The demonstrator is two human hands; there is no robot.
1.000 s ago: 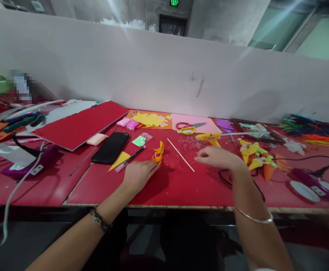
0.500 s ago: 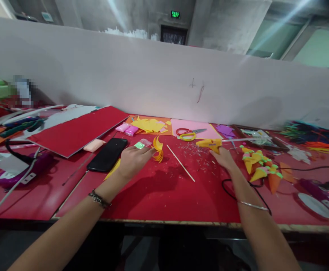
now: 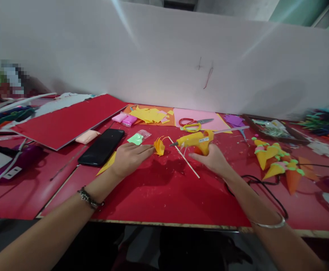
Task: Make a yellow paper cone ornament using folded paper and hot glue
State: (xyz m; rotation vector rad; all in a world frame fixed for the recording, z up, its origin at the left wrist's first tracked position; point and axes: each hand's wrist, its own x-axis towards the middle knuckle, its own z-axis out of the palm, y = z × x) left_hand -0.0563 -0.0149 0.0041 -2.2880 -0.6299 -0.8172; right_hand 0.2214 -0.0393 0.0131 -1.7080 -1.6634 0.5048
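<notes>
My left hand (image 3: 130, 159) pinches a curled yellow paper piece (image 3: 159, 146) at its fingertips, just above the red table. My right hand (image 3: 213, 160) is wrapped round the handle of a yellow glue gun (image 3: 194, 140), whose nozzle points left at the paper piece, a short gap away. A clear glue stick (image 3: 232, 130) sticks out of the gun's back. Below the nozzle a thin wooden stick (image 3: 191, 167) lies slanted on the red table (image 3: 153, 203).
A black phone (image 3: 102, 146) lies left of my left hand. Scissors (image 3: 194, 124) rest on pink paper (image 3: 178, 113) at the back. Yellow scraps (image 3: 147, 114) lie behind. Small paper cones (image 3: 274, 169) and a black cord (image 3: 271, 195) are at the right.
My right hand has lifted the glue gun and brought it left, close to the yellow paper piece. My left hand keeps hold of the piece. The view has tilted down.
</notes>
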